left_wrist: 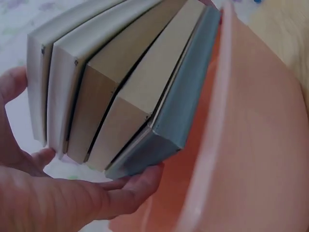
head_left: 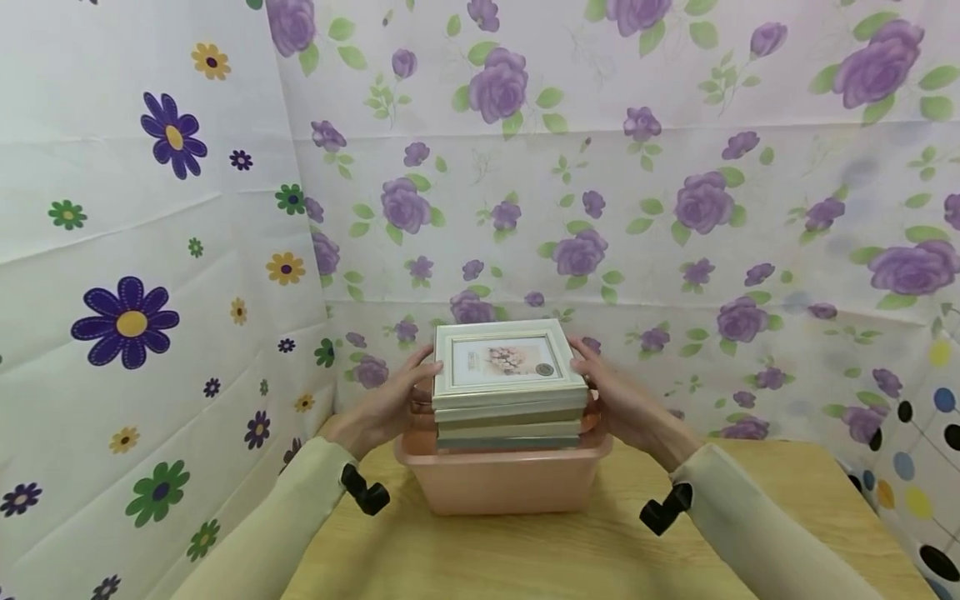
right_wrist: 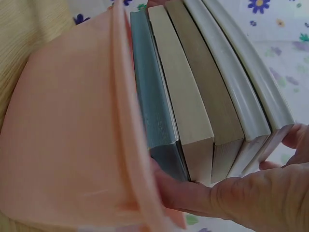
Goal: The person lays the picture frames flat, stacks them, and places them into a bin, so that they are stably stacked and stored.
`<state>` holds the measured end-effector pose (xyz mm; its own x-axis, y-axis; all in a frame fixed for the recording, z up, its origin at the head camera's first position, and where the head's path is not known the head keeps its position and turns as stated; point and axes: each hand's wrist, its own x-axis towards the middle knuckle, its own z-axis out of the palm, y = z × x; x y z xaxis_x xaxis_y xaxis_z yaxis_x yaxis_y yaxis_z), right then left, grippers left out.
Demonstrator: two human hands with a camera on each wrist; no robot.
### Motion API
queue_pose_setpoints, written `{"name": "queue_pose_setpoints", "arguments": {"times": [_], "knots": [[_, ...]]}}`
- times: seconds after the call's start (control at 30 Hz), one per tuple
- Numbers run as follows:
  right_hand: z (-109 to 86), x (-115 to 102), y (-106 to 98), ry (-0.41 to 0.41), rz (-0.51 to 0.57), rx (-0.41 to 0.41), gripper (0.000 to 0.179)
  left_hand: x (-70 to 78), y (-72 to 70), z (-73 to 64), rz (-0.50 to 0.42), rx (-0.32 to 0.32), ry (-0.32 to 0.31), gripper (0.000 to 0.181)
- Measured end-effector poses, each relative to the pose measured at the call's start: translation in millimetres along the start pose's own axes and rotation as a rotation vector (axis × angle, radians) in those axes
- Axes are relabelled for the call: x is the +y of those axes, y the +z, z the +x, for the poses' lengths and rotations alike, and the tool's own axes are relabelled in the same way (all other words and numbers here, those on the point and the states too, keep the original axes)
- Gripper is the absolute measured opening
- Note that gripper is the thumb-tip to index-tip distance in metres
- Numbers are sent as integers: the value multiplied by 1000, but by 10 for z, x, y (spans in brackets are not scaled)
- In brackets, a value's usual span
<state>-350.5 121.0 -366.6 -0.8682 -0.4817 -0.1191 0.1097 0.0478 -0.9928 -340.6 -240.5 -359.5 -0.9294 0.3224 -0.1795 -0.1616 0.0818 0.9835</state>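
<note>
A stack of several picture frames [head_left: 510,417] sits at the mouth of a pink plastic basin [head_left: 506,485], its lower part inside the rim. The top frame [head_left: 444,358] is cream-white with a floral print behind its glass; below it come another white one, two beige-brown ones and a blue-grey one [left_wrist: 189,82] at the bottom. My left hand [head_left: 386,404] grips the stack's left side, thumb near the top frame and fingers reaching under the bottom one. On the other side my right hand [head_left: 622,404] holds it likewise, its fingers partly behind the basin's rim in the right wrist view.
The basin stands on a light wooden table [head_left: 525,554]. Behind it hangs a cloth with purple roses [head_left: 705,204], and a flowered cloth [head_left: 131,325] covers the left side. A dotted cloth [head_left: 918,467] borders the table's right edge.
</note>
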Motion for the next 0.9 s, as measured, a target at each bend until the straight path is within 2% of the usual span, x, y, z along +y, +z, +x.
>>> {"name": "queue_pose_setpoints", "arguments": {"times": [0.17, 0.3, 0.43, 0.53, 0.6, 0.7, 0.77, 0.83, 0.9], "knots": [[151, 160, 12, 20, 18, 29, 59, -154, 7, 129, -24, -21, -37, 82], [270, 226, 129, 51, 61, 62, 58, -233, 9, 184, -48, -16, -100, 79], [394, 310, 212, 93, 37, 127, 62, -303, 27, 271, -87, 0, -176, 80], [487, 384, 233, 166, 11, 174, 66, -347, 67, 343, -91, 23, -242, 86], [547, 417, 239, 209, 3, 205, 66, -373, 95, 387, -80, 50, -285, 82], [618, 455, 247, 264, 1, 223, 62, -397, 131, 443, -49, 91, -323, 60], [670, 490, 251, 258, -4, 237, 56, -414, 142, 487, -35, 116, -339, 54], [715, 523, 258, 259, -17, 242, 49, -435, 153, 538, -32, 141, -345, 59], [770, 553, 262, 235, -40, 270, 49, -470, 155, 592, -27, 162, -333, 67]]}}
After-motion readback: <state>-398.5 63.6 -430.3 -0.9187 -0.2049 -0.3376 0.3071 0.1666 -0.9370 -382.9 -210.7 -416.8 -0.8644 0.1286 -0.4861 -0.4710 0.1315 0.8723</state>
